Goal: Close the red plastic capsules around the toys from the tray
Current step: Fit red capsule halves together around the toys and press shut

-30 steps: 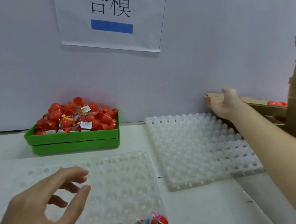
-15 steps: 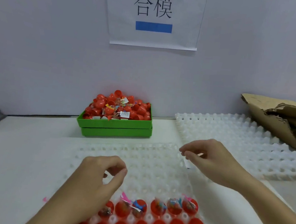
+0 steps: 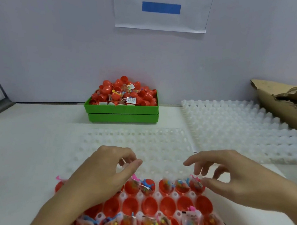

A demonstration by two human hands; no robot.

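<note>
A white dimpled tray (image 3: pixel 140 144) lies in front of me, its near rows filled with red capsule halves (image 3: pixel 150 205). Some halves hold small bagged toys (image 3: pixel 190 223), others are bare. My left hand (image 3: pixel 104 173) hovers over the tray's near left part, fingers curled with thumb near forefinger, nothing seen in it. My right hand (image 3: pixel 229 175) hovers just above the far row of filled halves, fingers spread and holding nothing. A green bin (image 3: pixel 122 109) heaped with red capsule parts and toy bags (image 3: pixel 126 93) stands against the back wall.
A second white dimpled tray (image 3: pixel 243 129) lies at the right, bare. Torn cardboard (image 3: pixel 287 106) rests on its far right corner. A paper sign (image 3: pixel 161 7) hangs on the grey wall. The table (image 3: pixel 21 144) is white.
My view tilted down and both hands came nearer over the filled rows. The right hand, earlier reaching far right toward the cardboard, now spreads above the far row of halves.
</note>
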